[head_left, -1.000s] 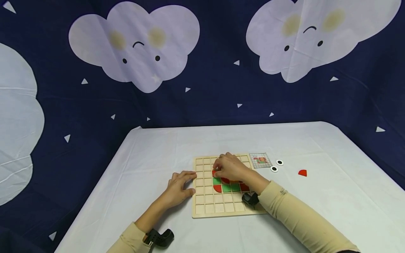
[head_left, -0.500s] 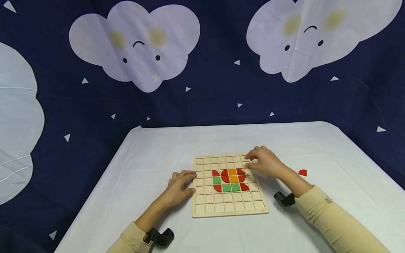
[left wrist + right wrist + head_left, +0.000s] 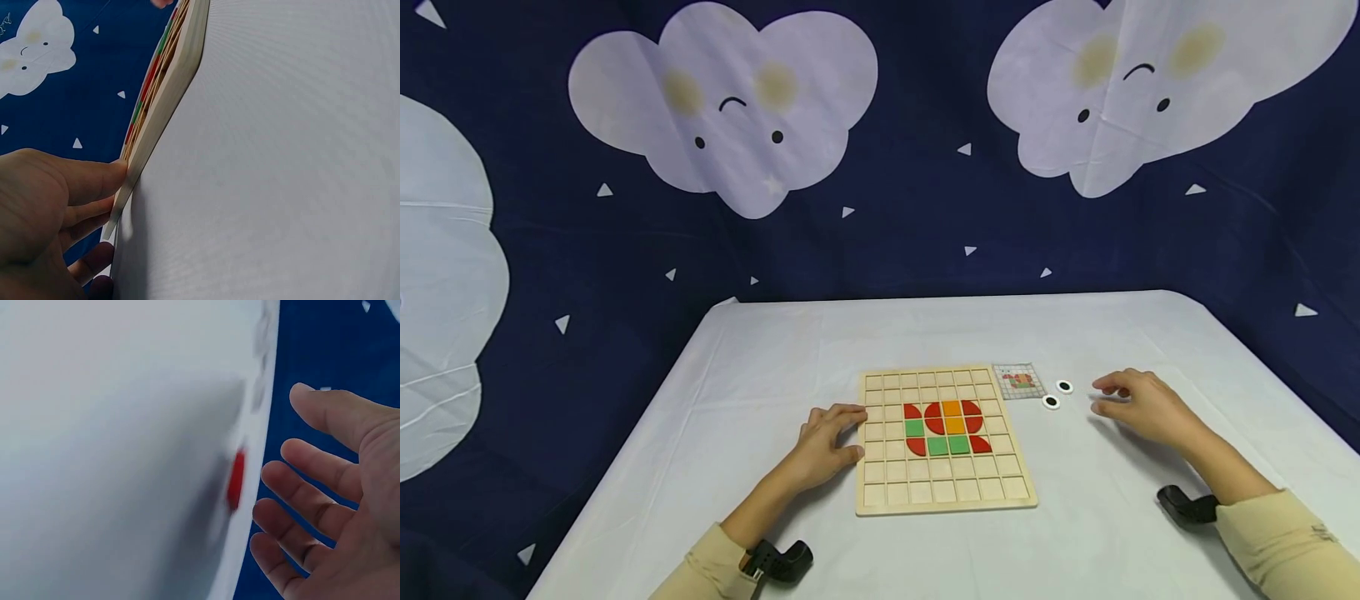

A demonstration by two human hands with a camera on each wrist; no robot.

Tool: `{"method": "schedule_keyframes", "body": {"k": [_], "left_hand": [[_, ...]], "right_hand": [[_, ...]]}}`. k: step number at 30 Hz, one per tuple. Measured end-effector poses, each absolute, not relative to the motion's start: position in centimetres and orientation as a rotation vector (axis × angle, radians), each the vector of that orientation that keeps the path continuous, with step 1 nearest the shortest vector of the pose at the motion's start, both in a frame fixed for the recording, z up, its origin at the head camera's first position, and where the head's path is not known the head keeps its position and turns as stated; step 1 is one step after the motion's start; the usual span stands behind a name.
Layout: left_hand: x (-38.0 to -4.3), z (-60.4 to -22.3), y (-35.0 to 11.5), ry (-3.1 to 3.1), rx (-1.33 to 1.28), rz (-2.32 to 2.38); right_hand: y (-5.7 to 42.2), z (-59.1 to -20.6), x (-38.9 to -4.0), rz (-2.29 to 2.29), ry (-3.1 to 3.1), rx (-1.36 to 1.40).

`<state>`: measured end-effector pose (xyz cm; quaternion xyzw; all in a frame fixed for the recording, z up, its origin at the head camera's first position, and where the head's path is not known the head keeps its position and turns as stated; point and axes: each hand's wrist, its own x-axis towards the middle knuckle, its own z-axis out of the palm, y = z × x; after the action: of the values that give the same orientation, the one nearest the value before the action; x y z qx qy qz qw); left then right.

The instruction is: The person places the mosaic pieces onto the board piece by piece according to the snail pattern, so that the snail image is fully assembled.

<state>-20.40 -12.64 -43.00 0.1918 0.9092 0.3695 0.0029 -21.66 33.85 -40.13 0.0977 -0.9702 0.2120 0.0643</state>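
My left hand (image 3: 822, 448) rests at the left edge of a wooden grid board (image 3: 897, 495), its thumb and fingertips touching the rim. Set into the board are red quarter-round tiles (image 3: 916, 447), green square tiles (image 3: 937, 446) and orange square tiles (image 3: 954, 425). Off to the right, my right hand (image 3: 1146, 408) hovers low above the table with nothing in its loosely spread fingers. A loose red quarter-round tile (image 3: 235, 480) lies on the cloth by those fingertips in the right wrist view; in the head view the hand hides it.
A small printed pattern card (image 3: 1019, 382) lies against the board's upper right corner. Two white discs with black centres, one farther (image 3: 1064, 387) and one nearer (image 3: 1051, 402), sit between card and right hand. A white cloth (image 3: 805, 350) covers the table; a dark cloud-print curtain hangs behind.
My right hand has left the tiles on the board, passed over the card and discs, and moved right to above the loose red tile. The left hand has stayed at the board's edge.
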Motion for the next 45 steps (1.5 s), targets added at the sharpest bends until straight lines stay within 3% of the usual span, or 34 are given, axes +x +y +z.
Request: {"method": "schedule_keyframes", "body": {"k": [11,33,45], "left_hand": [[-20.5,-43.1,-12.6,2.856,0.593,1.153],[-20.6,-43.2,-12.6,2.864,0.586,1.146],[-20.5,-43.1,-12.6,2.868,0.599,1.154]], "right_hand": [[37.0,-41.5,-20.7,0.630,-2.934,0.231],[37.2,-41.8,-20.6,0.622,-2.944,0.186],[31.3,-39.4,-21.0,0.647,-2.867,0.329]]}}
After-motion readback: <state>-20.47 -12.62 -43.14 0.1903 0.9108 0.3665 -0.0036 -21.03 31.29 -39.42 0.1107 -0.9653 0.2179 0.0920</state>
